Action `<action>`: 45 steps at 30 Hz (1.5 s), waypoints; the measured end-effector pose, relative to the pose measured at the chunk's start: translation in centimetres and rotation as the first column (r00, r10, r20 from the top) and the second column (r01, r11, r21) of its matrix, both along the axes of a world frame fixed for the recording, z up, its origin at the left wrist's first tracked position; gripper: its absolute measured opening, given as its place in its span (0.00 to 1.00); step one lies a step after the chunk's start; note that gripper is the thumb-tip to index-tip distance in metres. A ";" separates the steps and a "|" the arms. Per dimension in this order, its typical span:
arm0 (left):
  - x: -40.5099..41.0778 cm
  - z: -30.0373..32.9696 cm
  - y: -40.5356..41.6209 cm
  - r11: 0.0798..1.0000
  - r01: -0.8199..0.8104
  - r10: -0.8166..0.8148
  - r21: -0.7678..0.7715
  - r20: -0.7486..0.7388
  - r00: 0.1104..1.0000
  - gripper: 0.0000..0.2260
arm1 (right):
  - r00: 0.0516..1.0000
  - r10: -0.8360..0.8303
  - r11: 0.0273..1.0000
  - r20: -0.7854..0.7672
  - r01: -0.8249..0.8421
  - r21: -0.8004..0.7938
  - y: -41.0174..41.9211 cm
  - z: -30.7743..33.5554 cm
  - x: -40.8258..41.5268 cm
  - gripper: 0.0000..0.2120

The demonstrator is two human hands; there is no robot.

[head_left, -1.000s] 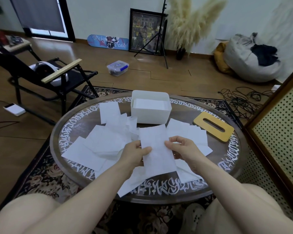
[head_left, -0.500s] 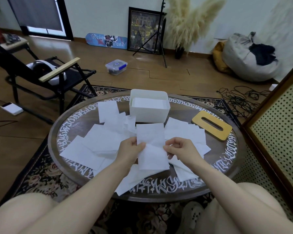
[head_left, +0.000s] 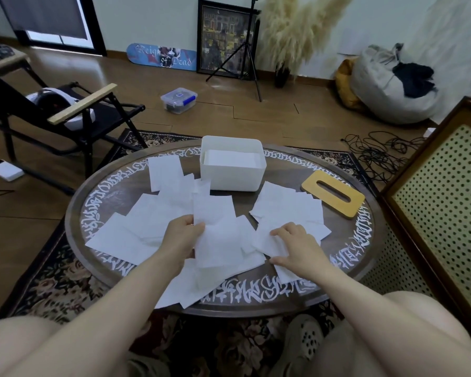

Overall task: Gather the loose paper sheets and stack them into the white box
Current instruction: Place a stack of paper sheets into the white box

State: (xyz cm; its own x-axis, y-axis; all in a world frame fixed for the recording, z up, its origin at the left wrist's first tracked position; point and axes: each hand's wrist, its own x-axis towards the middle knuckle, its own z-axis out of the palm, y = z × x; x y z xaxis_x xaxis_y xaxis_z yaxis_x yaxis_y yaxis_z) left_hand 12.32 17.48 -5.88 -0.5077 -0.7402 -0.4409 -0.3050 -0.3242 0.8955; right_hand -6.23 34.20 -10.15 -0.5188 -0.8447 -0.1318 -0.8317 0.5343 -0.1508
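At the centre of the frame the left hand (head_left: 182, 236) pinches the left edge of a white paper sheet (head_left: 217, 235), lifting it above the round worktop (head_left: 114, 197). Right of it, the right hand (head_left: 294, 244) lies spread, fingers fairly wide, pressing on the loose sheets (head_left: 288, 208) scattered across the worktop's right half; more loose paper (head_left: 136, 227) fans out at centre left. The white box (head_left: 233, 165) stands at the far edge, upper centre, with sheets already stacked inside. A yellow slotted lid (head_left: 333, 193) lies flat to the box's right.
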 end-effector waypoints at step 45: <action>-1.3 -0.5 1.2 0.982 0.050 -0.018 0.184 -0.172 0.985 0.10 | 0.478 -0.026 0.700 0.878 0.636 -0.326 -3.9 5.7 4.0 0.03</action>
